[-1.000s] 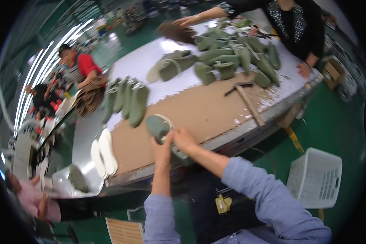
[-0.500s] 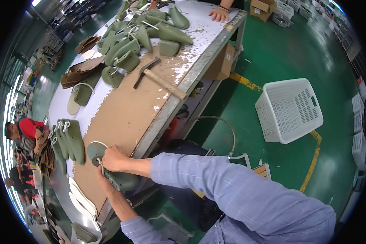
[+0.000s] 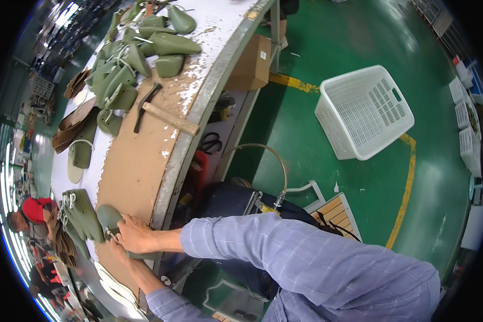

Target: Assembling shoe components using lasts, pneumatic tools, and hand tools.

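Observation:
A green shoe last (image 3: 108, 216) lies at the table's near end, partly covered by my hands. A white cord (image 3: 108, 231) is looped at its top. My right hand (image 3: 135, 234) is closed over the last, with its fingers pinched at the cord. Just below it, my left hand (image 3: 122, 253) has its fingertips together at the same cord. Left of my hands stands a group of green shoe lasts (image 3: 80, 217) with white cords. White insole-shaped pieces (image 3: 115, 287) lie close to my left forearm.
A hammer (image 3: 169, 118) rests near the table's right edge. Beyond it are a heap of green lasts (image 3: 121, 70) and brown leather pieces (image 3: 72, 126). A white basket (image 3: 362, 115) stands on the green floor. A cardboard box (image 3: 249, 64) sits under the table. A hose (image 3: 268, 150) arches beside it.
The view has shifted, so the table sits further left. My hands remain together at the cord. The other person's hand at the far table edge has left the picture.

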### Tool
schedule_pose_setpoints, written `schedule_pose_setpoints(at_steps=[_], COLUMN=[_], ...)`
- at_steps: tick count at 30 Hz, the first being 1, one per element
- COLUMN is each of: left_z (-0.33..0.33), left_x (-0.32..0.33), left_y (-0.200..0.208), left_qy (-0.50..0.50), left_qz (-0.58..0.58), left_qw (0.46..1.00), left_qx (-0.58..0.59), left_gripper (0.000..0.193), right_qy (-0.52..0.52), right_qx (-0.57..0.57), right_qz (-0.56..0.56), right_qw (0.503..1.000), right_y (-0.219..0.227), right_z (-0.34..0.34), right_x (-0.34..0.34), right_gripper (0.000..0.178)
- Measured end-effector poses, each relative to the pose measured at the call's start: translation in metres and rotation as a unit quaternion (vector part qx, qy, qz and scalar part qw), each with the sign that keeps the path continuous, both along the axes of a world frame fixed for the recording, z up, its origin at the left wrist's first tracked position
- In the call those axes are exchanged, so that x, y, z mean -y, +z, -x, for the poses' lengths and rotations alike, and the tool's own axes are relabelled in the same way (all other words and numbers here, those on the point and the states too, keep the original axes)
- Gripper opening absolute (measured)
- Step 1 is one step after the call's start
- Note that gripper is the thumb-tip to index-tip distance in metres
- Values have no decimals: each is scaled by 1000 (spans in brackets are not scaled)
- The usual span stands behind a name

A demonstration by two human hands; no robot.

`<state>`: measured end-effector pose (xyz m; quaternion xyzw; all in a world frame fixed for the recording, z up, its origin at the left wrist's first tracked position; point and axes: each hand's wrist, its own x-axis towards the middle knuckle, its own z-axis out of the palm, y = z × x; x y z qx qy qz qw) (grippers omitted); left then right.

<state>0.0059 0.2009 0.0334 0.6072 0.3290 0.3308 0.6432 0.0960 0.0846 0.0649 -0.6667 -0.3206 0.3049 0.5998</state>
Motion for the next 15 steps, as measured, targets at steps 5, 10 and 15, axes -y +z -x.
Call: schedule_pose_setpoints(at_steps=[5, 10, 15], left_z=[63, 1, 2], left_x=[-45, 98, 53], left_y=[22, 75, 31], left_qy=[1, 37, 60], left_qz=[-48, -180, -116], left_qw=[998, 970, 991], left_qx=[26, -162, -43], left_gripper=[43, 71, 64], right_qy=[44, -74, -88], right_qx=[109, 181, 302], right_qz=[-207, -31, 293], right_qw=[971, 980, 903], right_y=[37, -21, -254], right_z=[-21, -161, -336], right_x=[121, 246, 246], right_gripper=[21, 24, 24])
